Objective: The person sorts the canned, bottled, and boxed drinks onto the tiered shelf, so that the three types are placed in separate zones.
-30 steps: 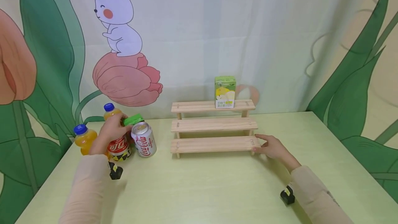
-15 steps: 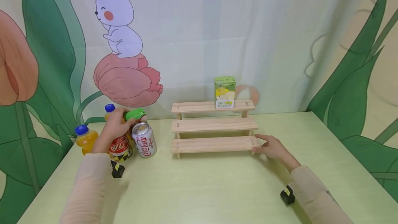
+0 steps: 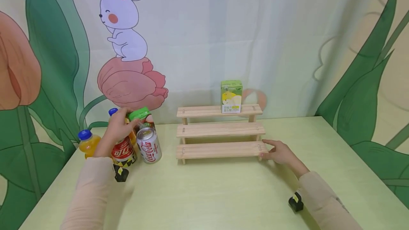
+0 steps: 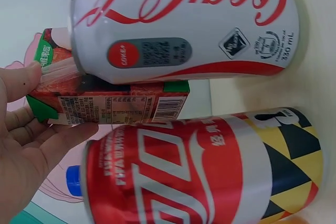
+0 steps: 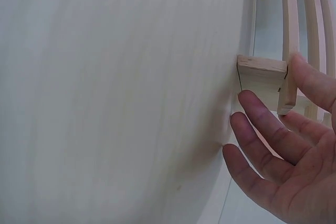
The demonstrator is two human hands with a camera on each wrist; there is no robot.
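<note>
My left hand [image 3: 119,129] pinches a juice carton [image 4: 105,106] with a green top, thumb on one side and fingers on the other. The carton is tilted behind a white Coca-Cola can [image 3: 148,146], which hides part of it. Close to the hand stands a red Coca-Cola can [image 4: 210,171] with a checkered base. My right hand [image 3: 279,152] holds the right end of the lowest board of a three-step wooden shelf [image 3: 220,130] between thumb and index finger. In the right wrist view, the other fingers [image 5: 262,156] spread loosely beside the shelf's leg.
A green juice carton [image 3: 231,97] stands on the top step, right of its middle. Two orange-drink bottles with blue caps are at the left: one bottle [image 3: 89,144] near the table edge, another, its cap [image 3: 113,111] showing, behind my left hand. A printed curtain [image 3: 198,45] hangs behind the table.
My left hand has raised the green-topped carton slightly and to the right, so more of its front shows above the white can. The right hand stays on the shelf.
</note>
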